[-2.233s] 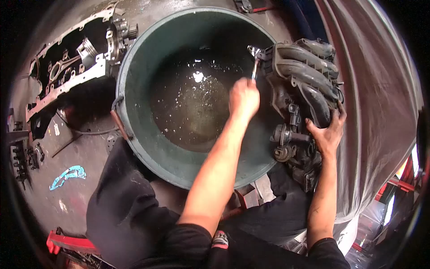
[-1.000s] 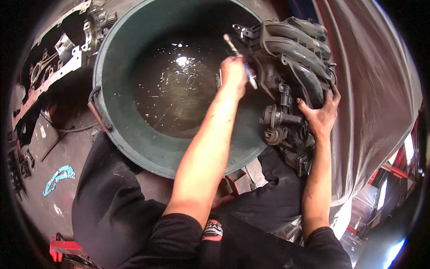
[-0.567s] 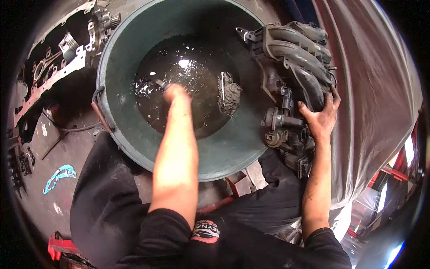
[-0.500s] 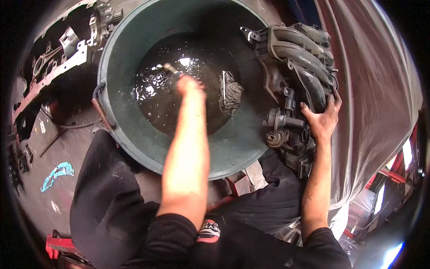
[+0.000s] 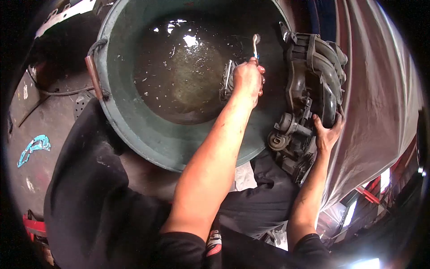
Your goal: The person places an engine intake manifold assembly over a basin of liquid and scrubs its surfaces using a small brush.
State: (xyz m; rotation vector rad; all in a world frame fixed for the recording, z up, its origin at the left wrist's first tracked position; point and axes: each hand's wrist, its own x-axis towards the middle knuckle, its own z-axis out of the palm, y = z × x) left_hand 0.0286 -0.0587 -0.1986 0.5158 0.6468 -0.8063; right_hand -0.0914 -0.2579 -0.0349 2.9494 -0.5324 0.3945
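My left hand [image 5: 249,80] is closed round the handle of a small brush [image 5: 255,47], its head pointing up above the fist. Below it is a wide green tub [image 5: 148,145] with dark, murky liquid [image 5: 192,89] in it. A dark wet cloth [image 5: 227,83] lies in the tub just left of my left hand, partly covered by it. On the right, my right hand [image 5: 329,133] grips the lower end of a black intake manifold [image 5: 329,78], thumb and fingers on a curved pipe. The manifold stands tilted at the tub's right rim, with valve-like parts [image 5: 278,140] low on its left.
An engine block [image 5: 67,15] shows at the upper left. A hose [image 5: 67,93] and a blue strip [image 5: 35,148] lie on the floor. Grey sheeting [image 5: 376,112] hangs on the right. The tub's handle [image 5: 93,77] sticks out on its left side. Red metal [image 5: 36,227] is at lower left.
My left hand with the brush has risen out of the tub's liquid and moved right, towards the manifold. The manifold has turned more upright in my right hand. The view has shifted too.
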